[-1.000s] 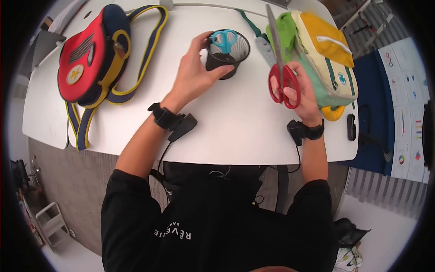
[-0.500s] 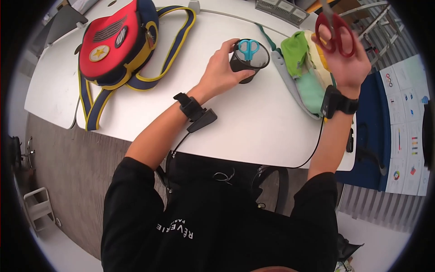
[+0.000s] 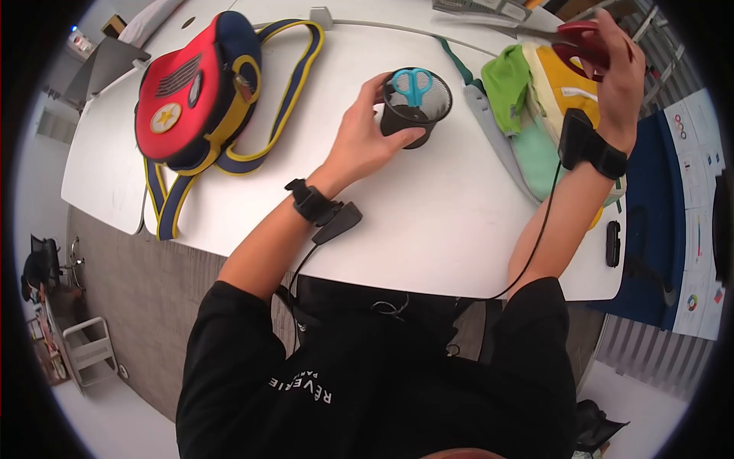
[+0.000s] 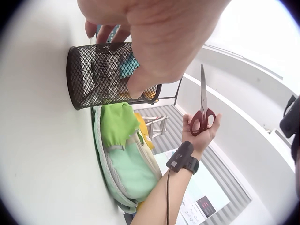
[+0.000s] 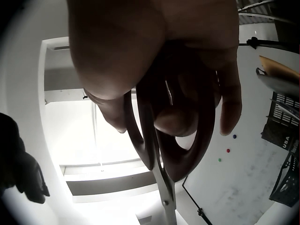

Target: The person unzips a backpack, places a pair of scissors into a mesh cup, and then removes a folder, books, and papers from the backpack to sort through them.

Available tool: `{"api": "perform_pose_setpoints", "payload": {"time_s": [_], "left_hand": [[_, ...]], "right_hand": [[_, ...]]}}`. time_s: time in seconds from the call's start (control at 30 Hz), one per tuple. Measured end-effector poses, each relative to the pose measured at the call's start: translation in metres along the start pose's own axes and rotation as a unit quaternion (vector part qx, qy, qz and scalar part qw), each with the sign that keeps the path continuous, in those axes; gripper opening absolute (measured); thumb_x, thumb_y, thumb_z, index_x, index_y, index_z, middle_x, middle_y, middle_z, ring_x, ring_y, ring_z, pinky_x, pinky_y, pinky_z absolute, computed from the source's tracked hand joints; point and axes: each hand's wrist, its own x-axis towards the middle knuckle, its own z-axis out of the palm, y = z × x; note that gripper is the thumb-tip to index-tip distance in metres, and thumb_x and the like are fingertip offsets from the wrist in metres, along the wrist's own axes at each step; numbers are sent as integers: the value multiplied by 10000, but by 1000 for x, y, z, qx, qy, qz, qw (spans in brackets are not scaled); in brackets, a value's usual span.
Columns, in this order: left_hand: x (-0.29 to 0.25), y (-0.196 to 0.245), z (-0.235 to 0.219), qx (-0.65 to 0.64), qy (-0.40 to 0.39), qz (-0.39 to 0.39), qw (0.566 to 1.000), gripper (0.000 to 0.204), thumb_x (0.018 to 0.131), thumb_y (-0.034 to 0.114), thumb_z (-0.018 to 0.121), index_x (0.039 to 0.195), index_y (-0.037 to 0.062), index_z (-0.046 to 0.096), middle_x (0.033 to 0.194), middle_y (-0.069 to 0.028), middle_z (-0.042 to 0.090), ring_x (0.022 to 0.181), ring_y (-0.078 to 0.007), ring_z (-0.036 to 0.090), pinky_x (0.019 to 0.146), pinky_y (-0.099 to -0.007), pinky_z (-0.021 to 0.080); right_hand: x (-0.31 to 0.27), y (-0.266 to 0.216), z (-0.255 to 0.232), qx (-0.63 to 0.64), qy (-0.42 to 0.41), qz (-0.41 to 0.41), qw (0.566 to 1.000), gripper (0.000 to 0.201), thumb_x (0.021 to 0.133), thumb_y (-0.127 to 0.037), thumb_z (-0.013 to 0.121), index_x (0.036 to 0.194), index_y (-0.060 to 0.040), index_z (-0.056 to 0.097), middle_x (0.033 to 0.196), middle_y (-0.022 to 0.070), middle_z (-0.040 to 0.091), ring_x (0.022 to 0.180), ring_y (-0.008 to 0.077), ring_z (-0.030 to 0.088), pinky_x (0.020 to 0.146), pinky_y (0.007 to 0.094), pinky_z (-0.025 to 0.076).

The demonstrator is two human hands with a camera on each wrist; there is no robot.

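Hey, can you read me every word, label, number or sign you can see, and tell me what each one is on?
"RÊVERIE", then "PAR", its ending lost in a fold: black T-shirt.
"USA": black grid-patterned item.
Yellow star sign, no readable words: round badge on the red and navy backpack.
Too small to read: white wall posters with coloured charts, and the white label on the black wrist camera.

My black shirt (image 3: 367,367) reads "RÊVERIE", upside down in the head view, with smaller letters starting "PAR" beside it. In my right wrist view, a dark object (image 5: 280,133) shows "USA". The chart sheets (image 3: 697,206) are too small to read.
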Motion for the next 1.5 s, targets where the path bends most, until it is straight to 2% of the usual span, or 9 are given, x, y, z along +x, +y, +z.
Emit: {"api": "perform_pose_setpoints", "payload": {"time_s": [0.07, 0.13, 0.2, 0.27, 0.3, 0.6, 1.2, 1.3, 1.5], "left_hand": [[1, -4, 2, 14, -11, -1, 1000, 851, 747, 243, 863, 1432, 50, 397, 1329, -147, 582, 1258, -283, 556, 1030, -421, 459], [3, -8, 4, 14, -3, 0, 1000, 851, 726, 227, 873, 1408, 30, 403, 1289, -164, 606, 1224, -322, 572, 1017, -440, 467], [3, -6, 4, 18, -5, 4, 1000, 849, 726, 223, 873, 1412, 39, 408, 1296, -151, 606, 1220, -312, 578, 1013, -455, 468], [3, -6, 4, 13, -11, -5, 1000, 842, 729, 223, 871, 1413, 43, 415, 1308, -138, 604, 1228, -294, 577, 1012, -454, 468], [4, -6, 3, 7, -14, -7, 1000, 835, 730, 219, 870, 1413, 48, 422, 1319, -126, 600, 1230, -278, 581, 1015, -456, 468], [5, -8, 5, -3, -26, -5, 1000, 840, 737, 237, 873, 1415, 38, 418, 1322, -129, 599, 1223, -277, 589, 1023, -447, 452], [2, -1, -1, 19, -12, 4, 1000, 975, 725, 267, 886, 1496, 49, 331, 1451, -168, 479, 1310, -288, 506, 1036, -422, 430], [5, 9, -15, 43, 60, 101, 992, 1050, 726, 301, 879, 1526, 37, 252, 1528, -182, 332, 1360, -331, 414, 1032, -463, 415], [-88, 72, -67, 104, 147, 228, 957, 334, 698, -131, 602, 1028, -84, 625, 921, -211, 667, 845, -315, 639, 782, -389, 511]], "right_hand": [[1, -3, 6, -93, -35, -22, 995, 372, 926, -346, 683, 1124, -31, 672, 878, 66, 695, 846, 165, 716, 655, 251, 547], [-5, -19, 46, -112, -53, -138, 983, 291, 867, -228, 753, 697, -2, 685, 598, 27, 640, 524, 57, 568, 506, 179, 414], [-15, -45, 64, -165, -59, -8, 984, 316, 851, -232, 779, 677, 10, 674, 596, 29, 647, 504, 51, 565, 471, 180, 392], [-13, -40, 68, -189, -103, -77, 973, 332, 840, -237, 798, 669, 16, 668, 583, 32, 648, 477, 70, 593, 431, 179, 410], [-16, -44, 74, -110, -119, 59, 985, 326, 832, -231, 806, 670, 15, 668, 584, 43, 656, 490, 93, 639, 420, 187, 461], [-8, -21, 93, -85, -323, 113, 936, 355, 846, -259, 786, 666, 28, 679, 588, 65, 670, 510, 101, 665, 450, 190, 510], [-8, 15, 113, -209, -281, 100, 931, 414, 856, -328, 753, 959, 67, 681, 704, 100, 665, 643, 150, 634, 564, 261, 476], [-11, 40, 104, -256, -257, -38, 931, 392, 887, -370, 734, 1132, -74, 657, 839, 55, 686, 776, 140, 698, 633, 246, 543], [-9, 25, 97, -229, -216, -44, 948, 548, 804, -482, 777, 1094, -28, 678, 812, 119, 694, 686, 205, 681, 596, 301, 546]]}}
